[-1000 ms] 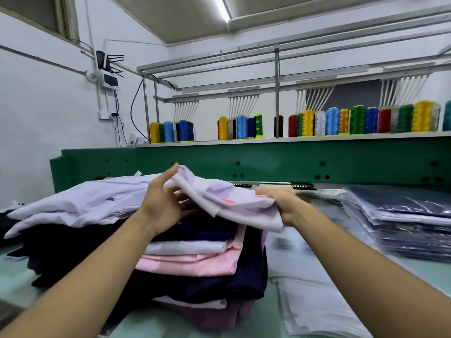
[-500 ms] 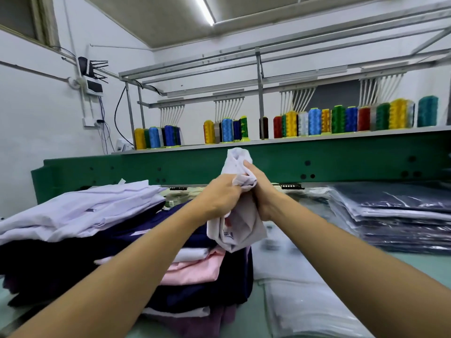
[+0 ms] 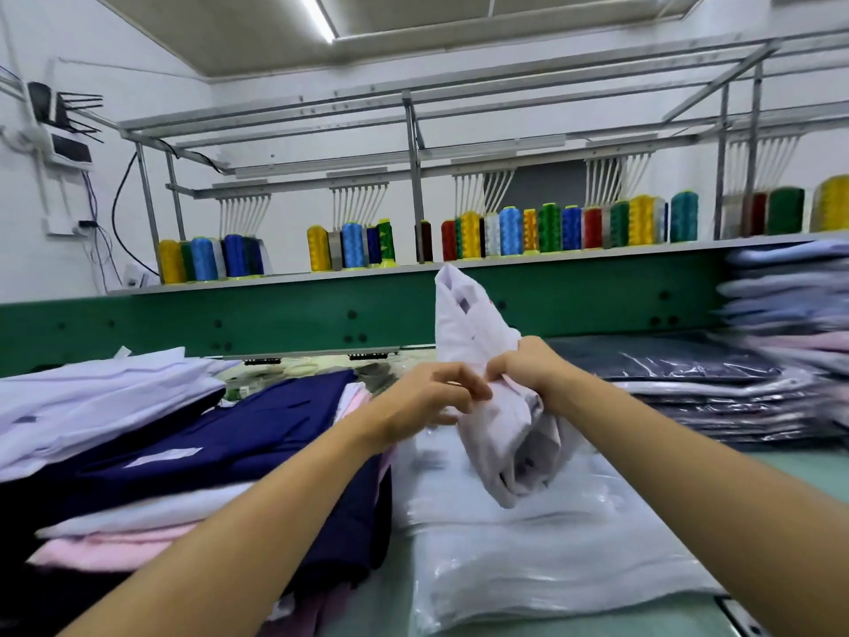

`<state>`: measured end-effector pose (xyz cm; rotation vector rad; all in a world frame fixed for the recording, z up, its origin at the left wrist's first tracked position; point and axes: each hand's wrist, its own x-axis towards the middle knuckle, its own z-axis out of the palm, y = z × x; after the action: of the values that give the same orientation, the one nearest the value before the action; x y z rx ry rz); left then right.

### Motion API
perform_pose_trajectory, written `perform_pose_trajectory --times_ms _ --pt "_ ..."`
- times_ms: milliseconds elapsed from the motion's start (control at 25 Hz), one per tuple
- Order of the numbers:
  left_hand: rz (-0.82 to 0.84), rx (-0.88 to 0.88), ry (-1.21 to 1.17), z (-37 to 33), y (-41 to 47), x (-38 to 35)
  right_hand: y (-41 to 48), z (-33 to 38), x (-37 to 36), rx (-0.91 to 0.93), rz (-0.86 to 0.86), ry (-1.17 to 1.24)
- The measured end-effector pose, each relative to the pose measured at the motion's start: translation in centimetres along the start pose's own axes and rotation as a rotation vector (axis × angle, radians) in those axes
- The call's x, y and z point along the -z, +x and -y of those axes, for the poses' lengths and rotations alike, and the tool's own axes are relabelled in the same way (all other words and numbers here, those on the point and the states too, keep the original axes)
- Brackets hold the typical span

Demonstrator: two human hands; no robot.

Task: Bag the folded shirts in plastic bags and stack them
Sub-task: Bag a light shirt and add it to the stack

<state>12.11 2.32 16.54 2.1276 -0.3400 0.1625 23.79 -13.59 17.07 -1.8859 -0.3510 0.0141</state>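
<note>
Green table edge (image 3: 808, 471), hands (image 3: 464, 388) gripping shirt (image 3: 500, 434)

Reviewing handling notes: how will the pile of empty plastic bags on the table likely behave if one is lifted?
The plastic bags look thin and glossy, so probably slippery and floppy. Stacked loosely, the top one may drag its neighbours. Likely very light, as the sheets lie flat.

Our garment embroidery workshop, coloured thread cones (image 3: 507, 232) along our green machine beam (image 3: 321, 317), shirt piles (image 3: 138, 434) on the table's left edge
</note>
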Motion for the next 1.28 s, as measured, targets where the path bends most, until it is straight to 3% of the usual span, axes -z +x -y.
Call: perform_pose_trajectory --times_ms 80,160,280,440,640,800,1000,1200,1280 --pt "-0.135 0.025 0.258 2.5 1.5 -0.7 0.1 -1.6 1.0 0.047 -0.028 -0.116" --pt "-0.018 0.103 0.58 5.3 2.6 -1.7 0.5 -2.9 2.0 0.085 -0.049 -0.225" --pt "0.176 0.229 0.786 8.7 3.7 -3.3 0.9 -4.4 3.5 0.125 -0.046 -0.367" --pt "0.188 0.205 0.974 10.7 5.3 -5.0 1.3 -6.6 5.9 0.132 -0.007 -0.428" --pt "0.264 0.203 0.887 11.1 5.9 -5.4 1.6 -7.8 7.8 0.197 0.112 -0.452" --pt "0.258 0.064 1.129 11.9 6.8 -5.6 2.2 -8.0 7.8 0.233 0.156 -0.497" --pt "0.166 0.137 1.368 13.2 8.5 -4.8 2.5 -7.8 8.5 0.28 0.216 -0.429" --pt "0.225 0.127 1.383 13.9 9.9 -5.1 2.5 -8.8 9.6 0.342 0.243 -0.39" --pt "0.205 0.12 1.288 13.4 10.9 -4.1 2.6 -9.4 9.9 0.357 0.273 -0.373"
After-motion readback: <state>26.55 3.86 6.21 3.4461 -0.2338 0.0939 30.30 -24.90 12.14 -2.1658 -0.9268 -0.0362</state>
